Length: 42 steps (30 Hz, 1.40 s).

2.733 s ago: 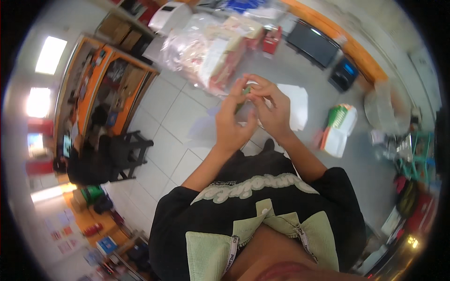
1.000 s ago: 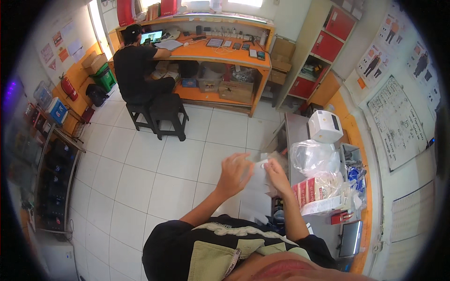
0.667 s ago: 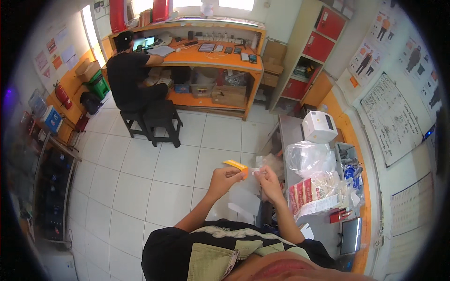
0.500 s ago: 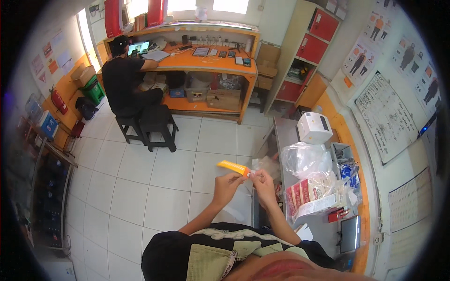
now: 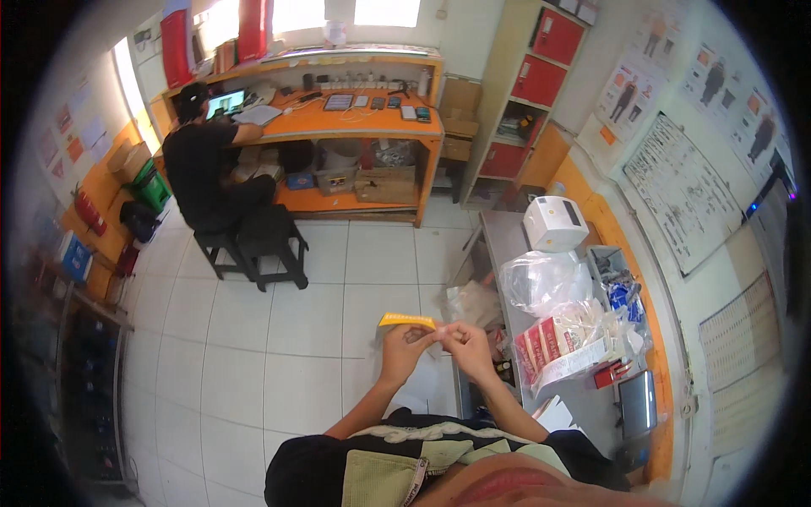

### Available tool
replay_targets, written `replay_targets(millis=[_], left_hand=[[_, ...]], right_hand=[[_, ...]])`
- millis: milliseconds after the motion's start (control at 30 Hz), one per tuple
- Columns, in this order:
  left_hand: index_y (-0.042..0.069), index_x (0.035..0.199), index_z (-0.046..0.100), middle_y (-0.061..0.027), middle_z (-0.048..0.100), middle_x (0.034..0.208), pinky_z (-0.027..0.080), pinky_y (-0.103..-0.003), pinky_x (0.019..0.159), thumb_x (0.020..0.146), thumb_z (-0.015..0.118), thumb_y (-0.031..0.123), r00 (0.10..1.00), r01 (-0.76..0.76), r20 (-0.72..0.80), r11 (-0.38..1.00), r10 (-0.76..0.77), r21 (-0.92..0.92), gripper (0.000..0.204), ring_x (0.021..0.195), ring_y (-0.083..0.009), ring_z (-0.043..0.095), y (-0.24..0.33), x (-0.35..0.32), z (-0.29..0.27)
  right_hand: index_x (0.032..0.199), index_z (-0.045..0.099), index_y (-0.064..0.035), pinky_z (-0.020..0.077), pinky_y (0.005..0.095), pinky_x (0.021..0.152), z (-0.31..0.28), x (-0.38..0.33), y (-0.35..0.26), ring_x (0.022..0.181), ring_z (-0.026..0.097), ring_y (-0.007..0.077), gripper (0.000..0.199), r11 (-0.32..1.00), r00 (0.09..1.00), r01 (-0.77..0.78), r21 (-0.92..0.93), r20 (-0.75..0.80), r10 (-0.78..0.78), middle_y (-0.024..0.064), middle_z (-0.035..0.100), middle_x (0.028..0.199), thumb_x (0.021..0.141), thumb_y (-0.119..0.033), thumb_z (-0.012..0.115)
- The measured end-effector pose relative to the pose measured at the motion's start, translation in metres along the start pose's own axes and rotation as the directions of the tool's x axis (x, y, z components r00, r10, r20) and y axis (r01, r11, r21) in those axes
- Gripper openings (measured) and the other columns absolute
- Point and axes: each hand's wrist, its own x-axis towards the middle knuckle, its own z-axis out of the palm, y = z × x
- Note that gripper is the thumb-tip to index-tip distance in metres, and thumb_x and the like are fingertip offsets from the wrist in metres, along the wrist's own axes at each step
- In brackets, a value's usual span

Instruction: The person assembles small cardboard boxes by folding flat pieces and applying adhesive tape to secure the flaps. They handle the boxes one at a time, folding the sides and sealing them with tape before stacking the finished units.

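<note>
The left hand (image 5: 404, 348) and right hand (image 5: 466, 346) are raised together, fingertips touching, and both pinch a small yellow strip (image 5: 406, 320) above the white floor (image 5: 304, 338). Just right, on the grey table (image 5: 507, 237), lie plastic bags (image 5: 545, 283). Farther, a seated person (image 5: 207, 173) works at an orange desk (image 5: 355, 118).

Open white floor (image 5: 279, 338) is found left of and ahead of both hands, with no object in the way. To the right, passage is blocked by the grey counter (image 5: 507, 245), which is crowded with a clear plastic bag (image 5: 541, 283), red-and-white packets (image 5: 553, 342) and a white printer (image 5: 553, 224). A seated person (image 5: 207, 182) and black stool (image 5: 262, 245) are kept well apart.
</note>
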Motion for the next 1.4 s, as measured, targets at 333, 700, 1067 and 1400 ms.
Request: replay_targets(millis=[333, 700, 1067, 1400], left_hand=[[-0.004, 0.107, 0.07, -0.0083, 0.072, 0.086, 0.054, -0.025, 0.07, 0.096, 0.064, 0.013, 0.99, -0.01, 0.14, 0.999, 0.004, 0.038, 0.021, 0.077, -0.0123, 0.067, -0.014, -0.012, 0.003], [-0.001, 0.101, 0.064, -0.0132, 0.066, 0.08, 0.048, -0.035, 0.072, 0.104, 0.042, 0.041, 0.986, 0.155, 0.037, 0.976, -0.163, 0.15, 0.048, 0.079, -0.0229, 0.063, -0.162, -0.011, -0.012], [0.004, 0.115, 0.056, -0.0215, 0.06, 0.103, 0.045, -0.049, 0.079, 0.097, 0.052, 0.02, 0.804, -0.452, 0.595, 0.635, -0.014, 0.626, 0.025, 0.098, -0.0392, 0.058, -0.047, -0.049, -0.027], [0.003, 0.103, 0.064, -0.002, 0.069, 0.091, 0.05, -0.026, 0.08, 0.098, 0.065, 0.027, 0.615, -0.053, 0.75, 0.937, -0.242, 0.346, 0.025, 0.087, -0.0092, 0.061, -0.022, -0.026, -0.081]], right_hand=[[0.119, 0.05, 0.0007, 0.0562, 0.0273, 0.067, -0.018, -0.006, 0.02, 0.084, 0.068, 0.017, 0.021, 0.995, 0.999, -0.014, -0.101, 0.043, 0.018, 0.0153, 0.068, 0.1, 0.103, -0.013, 0.047], [0.092, 0.058, 0.0049, 0.0486, 0.0315, 0.046, -0.002, -0.025, 0.099, 0.056, 0.062, 0.0204, 0.03, 0.974, 0.976, -0.171, 0.149, -0.112, 0.188, 0.0144, 0.064, 0.072, 0.104, -0.016, 0.041], [0.117, 0.067, -0.0078, 0.0514, 0.0343, 0.071, -0.033, -0.021, -0.018, 0.074, 0.065, 0.0241, 0.03, 0.187, 0.698, 0.693, -0.697, 0.582, -0.417, 0.0113, 0.07, 0.091, 0.094, -0.026, 0.065], [0.111, 0.072, -0.0141, 0.0512, 0.04, 0.064, -0.039, -0.037, -0.031, 0.079, 0.064, 0.0257, 0.023, 0.405, 0.655, 0.682, -0.609, 0.755, 0.031, 0.0074, 0.06, 0.092, 0.09, -0.018, 0.064]])
